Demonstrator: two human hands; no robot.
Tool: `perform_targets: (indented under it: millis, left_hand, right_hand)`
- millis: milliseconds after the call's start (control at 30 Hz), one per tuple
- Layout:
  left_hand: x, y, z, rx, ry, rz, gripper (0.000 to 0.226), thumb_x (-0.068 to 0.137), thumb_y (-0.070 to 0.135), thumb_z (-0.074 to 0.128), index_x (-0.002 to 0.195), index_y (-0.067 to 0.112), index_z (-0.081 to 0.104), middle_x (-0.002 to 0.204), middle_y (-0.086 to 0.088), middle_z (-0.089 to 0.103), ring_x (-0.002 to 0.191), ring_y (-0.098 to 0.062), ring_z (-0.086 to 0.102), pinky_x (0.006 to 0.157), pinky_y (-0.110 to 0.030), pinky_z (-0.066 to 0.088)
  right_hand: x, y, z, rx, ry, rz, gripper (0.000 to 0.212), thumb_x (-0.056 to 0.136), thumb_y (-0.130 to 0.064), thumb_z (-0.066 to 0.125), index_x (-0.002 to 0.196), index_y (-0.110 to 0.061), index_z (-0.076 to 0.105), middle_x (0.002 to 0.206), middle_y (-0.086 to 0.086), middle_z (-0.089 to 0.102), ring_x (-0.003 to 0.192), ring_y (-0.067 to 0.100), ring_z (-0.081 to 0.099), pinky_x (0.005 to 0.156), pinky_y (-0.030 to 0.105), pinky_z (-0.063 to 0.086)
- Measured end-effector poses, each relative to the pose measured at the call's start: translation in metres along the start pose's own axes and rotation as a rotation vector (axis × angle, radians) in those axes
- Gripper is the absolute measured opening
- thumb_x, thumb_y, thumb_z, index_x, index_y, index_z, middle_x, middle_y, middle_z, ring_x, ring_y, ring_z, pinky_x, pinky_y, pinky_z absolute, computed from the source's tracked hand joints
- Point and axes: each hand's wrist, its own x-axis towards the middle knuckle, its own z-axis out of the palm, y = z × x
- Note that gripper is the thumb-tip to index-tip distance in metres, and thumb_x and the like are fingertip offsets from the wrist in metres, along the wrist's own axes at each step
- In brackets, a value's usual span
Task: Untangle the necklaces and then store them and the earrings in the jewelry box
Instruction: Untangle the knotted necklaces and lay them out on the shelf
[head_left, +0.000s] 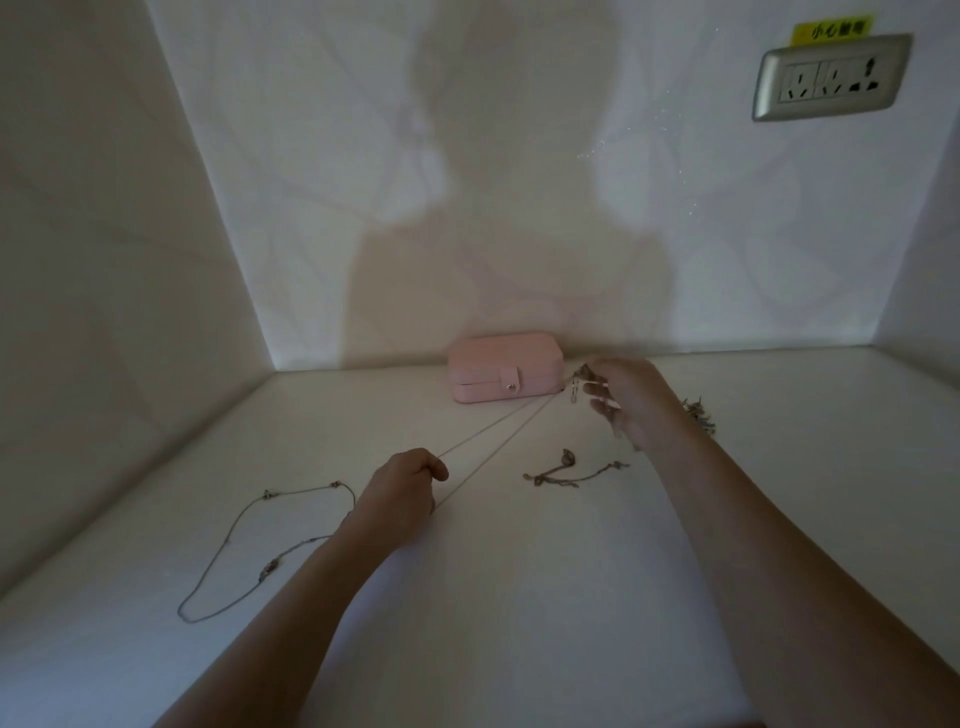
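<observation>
Fingers (434, 472) of the left hand (408, 488) are curled tight and pinch a thin pale chain (493, 429). It runs as two taut strands up and to the right, to the right hand (631, 400). There the thumb and forefinger pinch the chain's far end, where a small dark cluster (583, 373) sits at the fingertips and a little link hangs below; the other right fingers spread loosely downward.

Just left of the right hand, against the back wall, stands the pink jewelry box (506, 366), lid shut, its snap tab fastened at the front. Between the two forearms a small dark tangled piece (565, 467) lies on the white worktop (519, 597); whether it is a necklace or earrings cannot be told. Another dark cluster of jewelry (700, 415) lies just behind the right wrist, partly hidden by it. Left of the left forearm a second necklace (268, 570), beaded at intervals, lies in a long open loop.

High on the wall at the right is a grey-framed socket plate (831, 78). Above it is a yellow label (834, 30) with black Chinese characters, beginning 小心; the rest is blurred. The person's shadow (511, 218) falls on the wall.
</observation>
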Motion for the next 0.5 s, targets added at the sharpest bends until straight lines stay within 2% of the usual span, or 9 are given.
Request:
perform_targets:
  millis: [67,100,200,333,400,500]
  left_hand:
    - [0.0,0.0,-0.001,0.053,0.023,-0.005,0.042,0.091,-0.009,0.027,0.072,0.017,0.054,0.056,-0.004,0.044,0.053,-0.02,0.041,0.048,-0.027,0.025]
    - [0.0,-0.001,-0.002,0.1,0.037,0.0,0.042,0.091,-0.008,0.028,0.072,0.019,0.054,0.062,-0.004,0.047,0.058,-0.021,0.044,0.05,-0.028,0.028]
    - [-0.005,0.002,-0.007,0.309,0.085,0.011,0.035,0.092,-0.005,0.03,0.083,0.019,0.055,0.087,-0.003,0.051,0.08,-0.021,0.05,0.064,-0.028,0.035]
    - [-0.015,0.007,-0.016,0.533,0.094,0.01,0.031,0.092,-0.001,0.031,0.095,0.022,0.052,0.095,0.001,0.048,0.088,-0.019,0.047,0.074,-0.027,0.036]
    - [-0.019,0.009,-0.017,0.625,0.095,0.017,0.029,0.092,0.002,0.032,0.096,0.023,0.052,0.096,0.002,0.053,0.088,-0.018,0.047,0.076,-0.028,0.037]
    - [-0.022,0.013,-0.015,0.668,0.099,0.01,0.031,0.092,0.008,0.034,0.109,0.022,0.056,0.111,-0.002,0.06,0.1,-0.021,0.051,0.087,-0.032,0.04]
  right_hand:
    - [-0.002,-0.001,0.0,0.207,-0.027,0.106,0.024,0.098,-0.006,0.046,0.075,-0.006,0.053,0.067,0.007,0.053,0.056,0.013,0.047,0.051,0.021,0.038]
    - [-0.002,-0.002,-0.001,0.217,-0.008,0.107,0.026,0.098,-0.004,0.044,0.074,-0.006,0.051,0.065,0.007,0.051,0.051,0.012,0.044,0.045,0.019,0.035]
    - [0.001,-0.003,-0.009,0.058,0.074,-0.007,0.027,0.098,-0.008,0.045,0.071,-0.01,0.053,0.063,0.002,0.049,0.035,0.004,0.036,0.034,0.015,0.025]
    - [0.0,-0.013,-0.014,0.182,0.016,-0.093,0.031,0.1,-0.015,0.045,0.07,-0.011,0.052,0.053,-0.002,0.043,0.032,0.004,0.026,0.035,0.018,0.016]
    - [-0.009,-0.022,-0.012,0.178,-0.053,-0.154,0.029,0.1,-0.018,0.045,0.073,-0.011,0.053,0.042,-0.005,0.037,0.033,0.006,0.023,0.04,0.021,0.013]
    - [-0.028,-0.031,-0.004,0.168,-0.308,-0.206,0.028,0.101,-0.02,0.045,0.078,-0.008,0.056,0.036,-0.005,0.031,0.034,0.007,0.02,0.042,0.024,0.011]
